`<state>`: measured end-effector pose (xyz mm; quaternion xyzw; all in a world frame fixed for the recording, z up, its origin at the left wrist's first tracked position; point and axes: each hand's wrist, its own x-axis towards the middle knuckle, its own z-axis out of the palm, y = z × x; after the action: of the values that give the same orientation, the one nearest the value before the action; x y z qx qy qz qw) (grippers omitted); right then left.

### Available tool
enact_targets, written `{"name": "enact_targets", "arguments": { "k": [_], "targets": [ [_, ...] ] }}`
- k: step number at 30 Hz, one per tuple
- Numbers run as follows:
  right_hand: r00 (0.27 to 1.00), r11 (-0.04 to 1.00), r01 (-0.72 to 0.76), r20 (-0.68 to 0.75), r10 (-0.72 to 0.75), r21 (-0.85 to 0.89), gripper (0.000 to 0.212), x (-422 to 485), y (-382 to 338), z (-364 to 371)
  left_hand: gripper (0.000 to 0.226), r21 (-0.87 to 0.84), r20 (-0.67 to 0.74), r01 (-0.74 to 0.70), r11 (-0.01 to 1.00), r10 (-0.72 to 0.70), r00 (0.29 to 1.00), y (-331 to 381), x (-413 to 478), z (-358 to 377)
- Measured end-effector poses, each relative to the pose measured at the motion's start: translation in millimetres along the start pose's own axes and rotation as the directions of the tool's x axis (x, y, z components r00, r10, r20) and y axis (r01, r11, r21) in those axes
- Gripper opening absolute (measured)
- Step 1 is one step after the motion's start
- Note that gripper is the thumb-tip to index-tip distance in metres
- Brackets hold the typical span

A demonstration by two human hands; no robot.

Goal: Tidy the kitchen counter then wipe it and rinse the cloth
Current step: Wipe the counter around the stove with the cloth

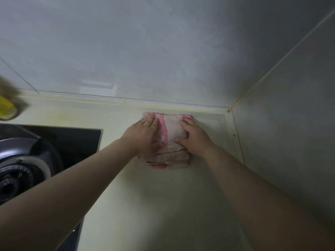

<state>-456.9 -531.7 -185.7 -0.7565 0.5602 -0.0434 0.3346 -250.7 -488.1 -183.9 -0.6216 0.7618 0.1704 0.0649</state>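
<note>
A folded pink and white cloth (pixel 171 131) lies flat on the pale counter (pixel 155 200), pushed up against the back ledge near the right corner. My left hand (pixel 145 136) presses down on the cloth's left half, fingers together and pointing at the wall. On the right half rests my right hand (pixel 194 138), palm down with fingers spread a little. Both hands lie flat on top of the cloth, and its near folded edge shows below them.
A black glass gas hob (pixel 72 142) with a burner (pixel 16 176) fills the left side. A blurred yellow and brown object (pixel 7 104) sits at the far left edge. Grey tiled walls (pixel 163 51) meet in a corner at the right.
</note>
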Motion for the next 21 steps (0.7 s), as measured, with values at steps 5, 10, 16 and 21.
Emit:
{"name": "enact_targets", "arguments": {
  "k": [5,10,16,21],
  "targets": [
    [1.000,1.000,-0.007,0.017,0.007,-0.005,0.083,-5.7,-3.6,1.5,0.100,-0.045,0.005,-0.014,0.999,0.014,1.000,-1.7,-1.0,-2.0],
    [0.999,1.000,-0.024,0.023,0.024,-0.014,0.085,-21.7,-7.3,6.4,0.103,-0.015,0.028,-0.025,1.000,0.025,0.999,0.9,-12.8,-5.9],
    [0.998,0.999,-0.031,0.050,0.030,0.011,0.087,-52.9,-9.7,17.9,0.104,-0.020,0.033,-0.017,1.000,0.017,0.999,9.9,-45.6,9.6],
    [0.996,1.000,-0.021,0.083,0.019,0.015,0.088,-88.3,-11.9,31.0,0.103,-0.005,0.064,-0.034,0.999,0.034,0.997,17.7,-79.7,24.4]
  ]
}}
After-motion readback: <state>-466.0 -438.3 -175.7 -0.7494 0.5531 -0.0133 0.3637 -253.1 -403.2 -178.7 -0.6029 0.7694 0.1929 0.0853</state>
